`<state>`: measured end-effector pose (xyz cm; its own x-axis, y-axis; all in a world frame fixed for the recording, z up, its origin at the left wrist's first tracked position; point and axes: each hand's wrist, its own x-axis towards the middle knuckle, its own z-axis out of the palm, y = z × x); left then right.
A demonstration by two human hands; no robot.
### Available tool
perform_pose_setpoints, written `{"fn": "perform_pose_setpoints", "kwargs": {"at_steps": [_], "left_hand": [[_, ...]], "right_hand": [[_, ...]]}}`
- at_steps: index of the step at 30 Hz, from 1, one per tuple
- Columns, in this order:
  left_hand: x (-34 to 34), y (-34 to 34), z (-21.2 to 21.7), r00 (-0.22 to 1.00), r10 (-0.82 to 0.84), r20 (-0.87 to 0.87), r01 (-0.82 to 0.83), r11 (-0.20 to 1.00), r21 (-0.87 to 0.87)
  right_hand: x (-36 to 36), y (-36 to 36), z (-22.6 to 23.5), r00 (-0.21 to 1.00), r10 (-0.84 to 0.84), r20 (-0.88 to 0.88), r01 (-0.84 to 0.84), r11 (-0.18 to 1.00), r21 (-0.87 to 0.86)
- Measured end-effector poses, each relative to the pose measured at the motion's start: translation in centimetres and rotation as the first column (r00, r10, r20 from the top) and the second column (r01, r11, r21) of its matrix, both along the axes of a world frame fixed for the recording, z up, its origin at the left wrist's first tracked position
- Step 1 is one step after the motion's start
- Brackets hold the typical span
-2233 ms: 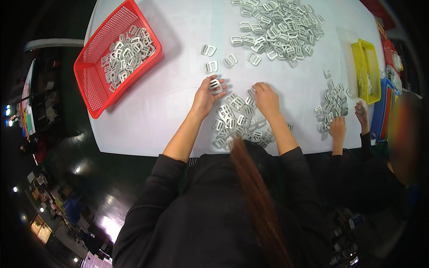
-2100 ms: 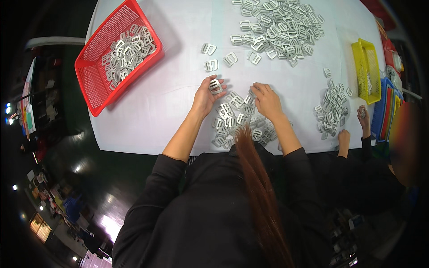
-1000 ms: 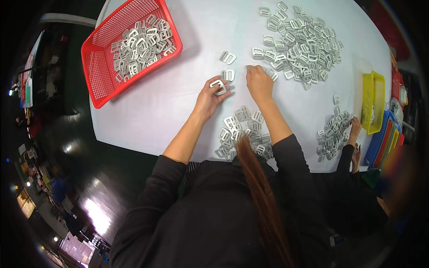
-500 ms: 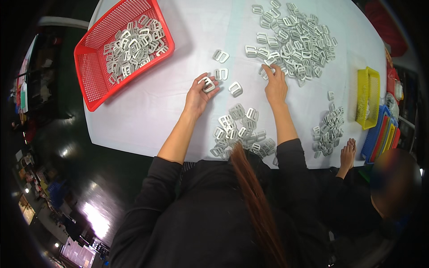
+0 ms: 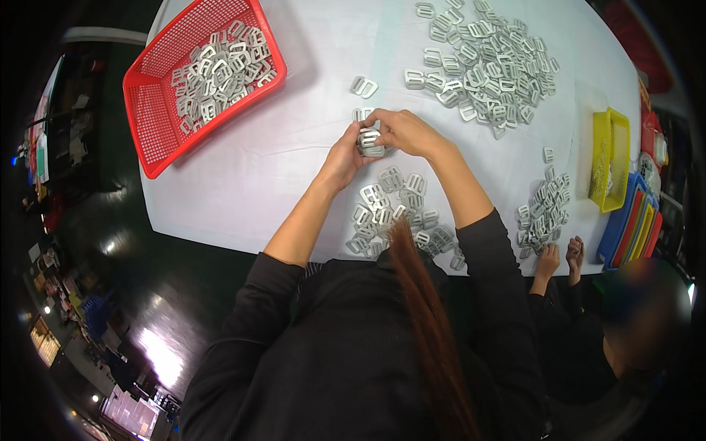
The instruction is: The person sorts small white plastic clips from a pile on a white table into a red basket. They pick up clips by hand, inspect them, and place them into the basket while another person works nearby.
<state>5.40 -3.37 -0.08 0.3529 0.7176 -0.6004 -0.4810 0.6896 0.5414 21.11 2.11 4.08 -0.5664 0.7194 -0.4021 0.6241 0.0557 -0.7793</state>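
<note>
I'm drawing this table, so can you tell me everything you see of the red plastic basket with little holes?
The red, plastic-looking basket is open-topped, with small holes across its walls and a smooth rim. It sits diagonally on the white table at the upper left, meeting the picture's top edge. Silver-grey, metal-looking buckles lie heaped inside, mostly toward its right.

two baskets [image 5: 152, 140], three tabletop buckle piles [image 5: 500, 77]
</note>
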Motion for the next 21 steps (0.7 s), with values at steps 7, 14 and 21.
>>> {"fn": "perform_pose_setpoints", "kwargs": {"at_steps": [7,14,21], "left_hand": [[-1.0,0.1,0.1,1.0,0.0,-0.03,0.001,0.999,0.034],[-4.5,0.1,-0.5,0.981,0.15,-0.12,-0.153,0.988,-0.02],[-6.8,0.1,-0.5,0.962,0.226,-0.153,-0.229,0.973,-0.005]], "right_hand": [[-1.3,0.0,-1.8,0.984,-0.174,-0.045,0.17,0.982,-0.081],[-0.5,-0.6,-3.8,0.927,-0.334,0.173,0.264,0.906,0.332],[-4.1,-1.3,-4.5,0.926,-0.343,0.157,0.172,0.754,0.634]]}}
